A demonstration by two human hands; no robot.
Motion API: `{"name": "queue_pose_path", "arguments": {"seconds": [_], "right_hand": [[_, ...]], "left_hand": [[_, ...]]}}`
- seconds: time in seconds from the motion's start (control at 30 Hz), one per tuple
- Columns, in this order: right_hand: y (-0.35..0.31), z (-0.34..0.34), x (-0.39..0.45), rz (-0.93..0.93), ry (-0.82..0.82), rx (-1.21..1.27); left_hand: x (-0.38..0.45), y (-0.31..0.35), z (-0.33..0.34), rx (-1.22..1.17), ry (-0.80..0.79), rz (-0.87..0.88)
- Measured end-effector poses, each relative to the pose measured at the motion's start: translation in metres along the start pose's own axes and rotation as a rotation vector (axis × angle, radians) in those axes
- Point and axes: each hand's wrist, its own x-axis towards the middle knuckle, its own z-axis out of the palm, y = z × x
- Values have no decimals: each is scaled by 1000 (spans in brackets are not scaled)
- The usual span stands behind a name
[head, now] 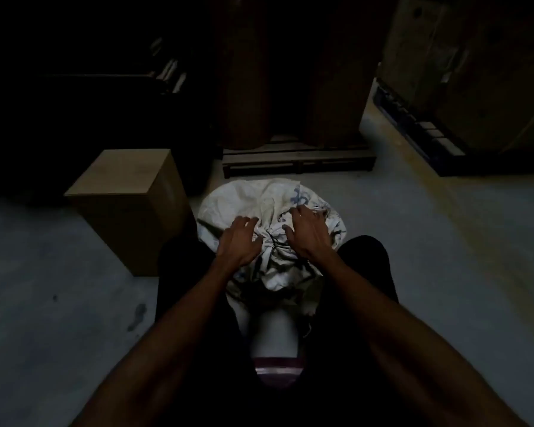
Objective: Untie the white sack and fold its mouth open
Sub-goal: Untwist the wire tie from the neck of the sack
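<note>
The room is dim, a storage space with a pale grey concrete floor point(413, 257) marked by a few dark stains at the near left; a faint yellowish line runs along the floor toward the far right. The white sack point(259, 198) stands on the floor in the middle, between the person's dark-clad legs, its mouth gathered into a bunch and bound by a dark cord point(273, 241); blue print shows on its far right side. The left hand point(238, 241) rests on the gathered cloth just left of the knot, fingers spread and loosely curled, thumb toward the cord; the right hand point(305, 232) lies on the cloth just right of the knot, fingers apart, thumb near the cord; whether either hand pinches the cord I cannot tell. A closed cardboard box point(130, 204) sits on the floor to the left of the sack, near it; beyond the sack a low wooden pallet point(296, 163) carries tall brown bags point(244, 87); at the far right more large brown bundles stand on a dark pallet point(420, 131); the far left is too dark to read.
</note>
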Motion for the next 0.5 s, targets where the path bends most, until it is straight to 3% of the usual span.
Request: {"name": "queue_pose_path", "arguments": {"seconds": [0.1,0.27,0.4,0.5], "right_hand": [[0,7,12,-15,-49,20],[10,35,41,-98,-159,-15],[25,63,73,-223,-331,-57],[30,81,90,-276,-431,-99]], "left_hand": [[14,-5,3,-10,-33,-2],[57,-21,18,34,-281,18],[103,-39,37,43,-472,100],[126,-47,55,14,-504,112]]}}
